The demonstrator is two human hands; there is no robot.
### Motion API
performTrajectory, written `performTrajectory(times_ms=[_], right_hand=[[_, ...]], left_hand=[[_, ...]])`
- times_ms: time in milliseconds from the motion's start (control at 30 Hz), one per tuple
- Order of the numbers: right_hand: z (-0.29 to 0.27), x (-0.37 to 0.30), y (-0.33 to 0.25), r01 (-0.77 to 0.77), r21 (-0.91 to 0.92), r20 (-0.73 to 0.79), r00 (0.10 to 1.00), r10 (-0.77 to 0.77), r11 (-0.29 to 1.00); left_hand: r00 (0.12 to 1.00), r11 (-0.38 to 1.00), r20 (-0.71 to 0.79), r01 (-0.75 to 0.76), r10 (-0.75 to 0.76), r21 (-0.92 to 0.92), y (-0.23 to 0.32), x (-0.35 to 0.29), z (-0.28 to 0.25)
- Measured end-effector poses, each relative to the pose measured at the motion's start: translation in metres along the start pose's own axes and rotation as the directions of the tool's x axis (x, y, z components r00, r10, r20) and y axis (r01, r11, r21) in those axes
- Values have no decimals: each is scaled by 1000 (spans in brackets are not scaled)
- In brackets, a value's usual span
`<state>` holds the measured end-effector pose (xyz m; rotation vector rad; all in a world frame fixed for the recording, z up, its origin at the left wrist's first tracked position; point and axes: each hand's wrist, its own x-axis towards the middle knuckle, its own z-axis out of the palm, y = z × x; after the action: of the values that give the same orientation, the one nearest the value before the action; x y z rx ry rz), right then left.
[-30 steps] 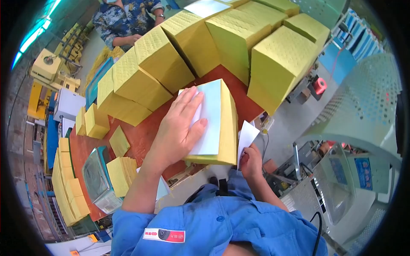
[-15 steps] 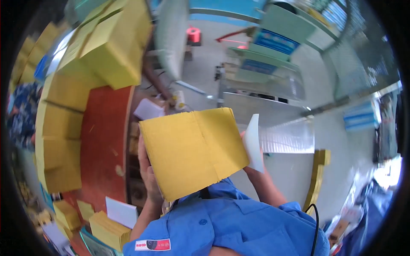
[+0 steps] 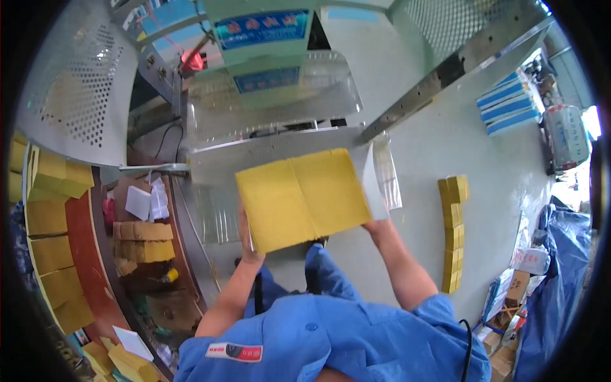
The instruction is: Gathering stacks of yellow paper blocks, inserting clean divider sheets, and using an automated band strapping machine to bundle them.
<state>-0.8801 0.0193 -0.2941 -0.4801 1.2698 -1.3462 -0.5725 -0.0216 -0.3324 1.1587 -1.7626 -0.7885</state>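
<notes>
Before my chest I hold a yellow block [image 3: 304, 198], apparently stacked paper, with a crease or seam across the middle of its upper face. My left hand [image 3: 249, 240] grips its left side, the fingers partly hidden by the block. On the opposite side my right hand [image 3: 377, 228] is closed on it, mostly hidden behind a curved white sheet [image 3: 374, 181] that stands along that side. The block is over the near edge of a machine's metal table [image 3: 216, 184].
Clear plastic guards [image 3: 273, 95] and a slanted metal bar [image 3: 458, 70] surround the machine. A perforated panel [image 3: 83, 89] stands left, above a red-brown bench [image 3: 86, 242] lined with yellow blocks. A row of yellow blocks [image 3: 452, 235] lies on the right floor, near a blue tarp [image 3: 560, 254].
My view has turned rightward, and I have moved from the red-brown bench to face the machine. The yellow block has come along in both hands, now above the machine table's edge.
</notes>
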Motion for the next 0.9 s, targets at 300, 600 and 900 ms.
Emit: performTrajectory(times_ms=[300,600,900], right_hand=[[-45,77,-40,-437,151,306,873,378,887],[-36,57,-13,40,-207,41,999,-32,977],[-26,50,-17,179,-498,23,981,-194,848]], left_hand=[[972,966,124,216,-199,-143,6,6,-8],[846,748,160,526,-509,-405,39,20,-15],[872,787,175,489,-457,-378,58,39,-14]])
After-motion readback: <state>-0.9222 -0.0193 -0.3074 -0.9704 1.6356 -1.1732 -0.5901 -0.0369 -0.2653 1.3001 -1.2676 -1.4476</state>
